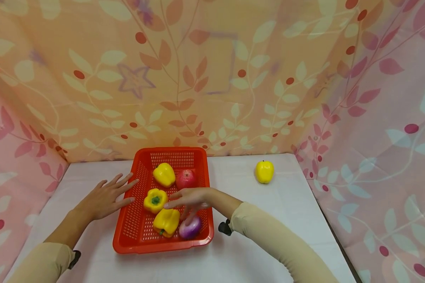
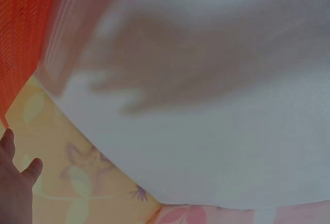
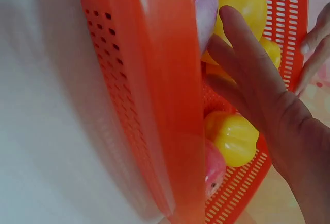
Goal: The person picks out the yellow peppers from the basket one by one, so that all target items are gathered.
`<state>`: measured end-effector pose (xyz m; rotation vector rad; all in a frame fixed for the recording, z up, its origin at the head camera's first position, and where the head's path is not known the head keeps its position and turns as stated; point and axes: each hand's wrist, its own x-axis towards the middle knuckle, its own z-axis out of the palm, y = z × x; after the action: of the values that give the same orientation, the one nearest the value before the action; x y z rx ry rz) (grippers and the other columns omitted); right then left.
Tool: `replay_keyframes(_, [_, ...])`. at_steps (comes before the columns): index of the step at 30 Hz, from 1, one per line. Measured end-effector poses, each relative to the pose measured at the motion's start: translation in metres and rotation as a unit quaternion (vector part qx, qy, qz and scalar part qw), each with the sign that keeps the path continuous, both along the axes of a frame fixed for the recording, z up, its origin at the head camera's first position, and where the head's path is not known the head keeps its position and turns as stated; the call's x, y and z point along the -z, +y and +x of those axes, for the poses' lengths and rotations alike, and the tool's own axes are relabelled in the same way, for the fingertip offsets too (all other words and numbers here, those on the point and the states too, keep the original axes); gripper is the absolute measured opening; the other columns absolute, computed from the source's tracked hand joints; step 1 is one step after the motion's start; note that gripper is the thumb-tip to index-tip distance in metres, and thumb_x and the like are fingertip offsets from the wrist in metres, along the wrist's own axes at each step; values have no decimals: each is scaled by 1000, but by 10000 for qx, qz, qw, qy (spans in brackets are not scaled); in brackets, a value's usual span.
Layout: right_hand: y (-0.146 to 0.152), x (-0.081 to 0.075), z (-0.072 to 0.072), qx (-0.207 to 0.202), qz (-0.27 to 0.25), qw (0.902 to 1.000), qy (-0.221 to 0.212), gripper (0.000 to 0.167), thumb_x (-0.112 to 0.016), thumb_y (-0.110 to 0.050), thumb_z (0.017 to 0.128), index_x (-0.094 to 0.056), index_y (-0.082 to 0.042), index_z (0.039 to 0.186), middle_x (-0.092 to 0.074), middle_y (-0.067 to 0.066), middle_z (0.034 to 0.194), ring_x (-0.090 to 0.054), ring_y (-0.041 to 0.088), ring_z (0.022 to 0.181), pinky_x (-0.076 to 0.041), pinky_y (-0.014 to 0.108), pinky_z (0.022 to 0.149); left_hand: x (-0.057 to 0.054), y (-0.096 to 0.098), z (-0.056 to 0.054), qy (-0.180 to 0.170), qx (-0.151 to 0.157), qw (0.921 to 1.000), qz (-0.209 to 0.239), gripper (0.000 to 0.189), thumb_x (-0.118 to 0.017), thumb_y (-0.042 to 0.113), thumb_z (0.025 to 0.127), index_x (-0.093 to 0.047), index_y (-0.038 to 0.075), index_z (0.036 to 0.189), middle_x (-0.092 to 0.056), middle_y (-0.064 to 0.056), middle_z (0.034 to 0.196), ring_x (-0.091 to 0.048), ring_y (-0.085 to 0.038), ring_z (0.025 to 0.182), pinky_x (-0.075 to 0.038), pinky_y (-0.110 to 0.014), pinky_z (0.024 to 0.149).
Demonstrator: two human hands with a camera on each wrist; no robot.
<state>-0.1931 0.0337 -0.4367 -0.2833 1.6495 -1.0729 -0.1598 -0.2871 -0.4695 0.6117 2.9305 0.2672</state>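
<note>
Purple vegetable (image 1: 194, 229) beneath right hand (image 1: 194, 197)

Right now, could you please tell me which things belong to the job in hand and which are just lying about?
Seemingly in the job:
red basket
three yellow peppers inside it
pink-red fruit inside it
purple vegetable under the right grip
left grip at the basket's rim

Apparently just lying about:
yellow item, alone on the white table
patterned cloth backdrop

The left sleeve (image 1: 39, 261) was plain beige, and the right sleeve (image 1: 279, 239) had the same colour, with soft wrinkles; a small black piece (image 1: 225, 227) was visible beside each cuff (image 1: 241, 215)
</note>
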Motion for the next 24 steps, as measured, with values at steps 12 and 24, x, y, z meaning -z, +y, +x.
replay_keyframes(12, [-16, 7, -1, -29, 132, 9997, -210, 57, -65, -36, 97, -51, -6, 144, -59, 11, 127, -67, 42, 99, -56, 57, 79, -1, 0, 0, 20, 4, 10000, -6, 71, -50, 59, 97, -35, 23, 156, -25, -13, 163, -21, -47, 146, -16, -74, 109])
replay_keyframes(24, [-32, 15, 0, -180, 370, 9992, 2, 40, -65, -35, 97, -61, -9, 127, -58, 9, 117, -66, 33, 97, -57, 56, 74, 0, 0, 0, 87, 65, 9999, 40, 71, -50, 59, 97, -33, 24, 157, -26, -13, 162, -24, -48, 144, -18, -74, 108])
